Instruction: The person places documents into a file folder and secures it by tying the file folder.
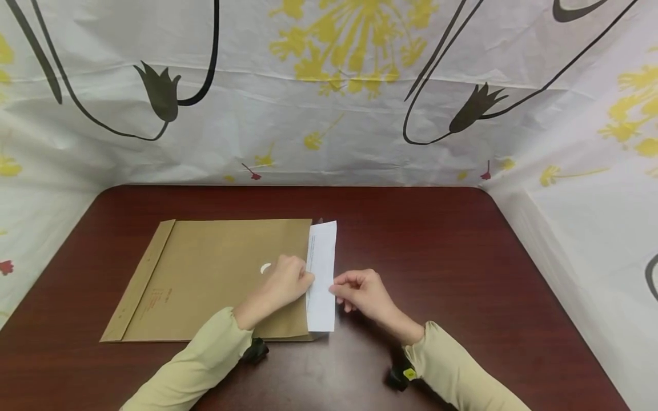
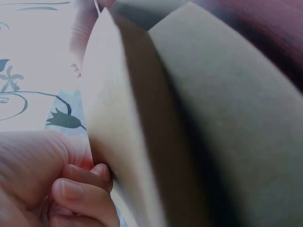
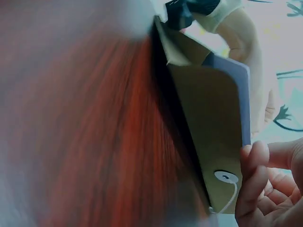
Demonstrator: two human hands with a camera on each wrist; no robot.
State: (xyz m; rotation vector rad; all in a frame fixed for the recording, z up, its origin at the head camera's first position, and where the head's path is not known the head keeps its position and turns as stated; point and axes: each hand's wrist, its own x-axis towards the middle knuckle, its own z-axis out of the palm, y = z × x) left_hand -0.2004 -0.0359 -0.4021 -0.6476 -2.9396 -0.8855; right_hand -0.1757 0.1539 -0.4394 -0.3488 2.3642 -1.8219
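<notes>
A brown kraft document envelope (image 1: 216, 251) lies on the table with its open end to the right. White printed paper (image 1: 321, 311) sticks out of that end as a narrow upright strip. My left hand (image 1: 285, 279) lies over the envelope and pinches its upper layer by the opening; in the left wrist view its curled fingers (image 2: 71, 189) meet the kraft edge, which stands lifted. The right hand (image 1: 365, 294) pinches the paper's right edge between thumb and forefinger. A white button with string (image 3: 226, 177) shows on the envelope's flap in the right wrist view.
The dark red-brown table (image 1: 432, 240) has rounded far corners. A white patterned cloth (image 1: 349, 131) hangs behind it and along both sides. Black wrist devices (image 1: 398, 377) sit below both sleeves, close to the tabletop.
</notes>
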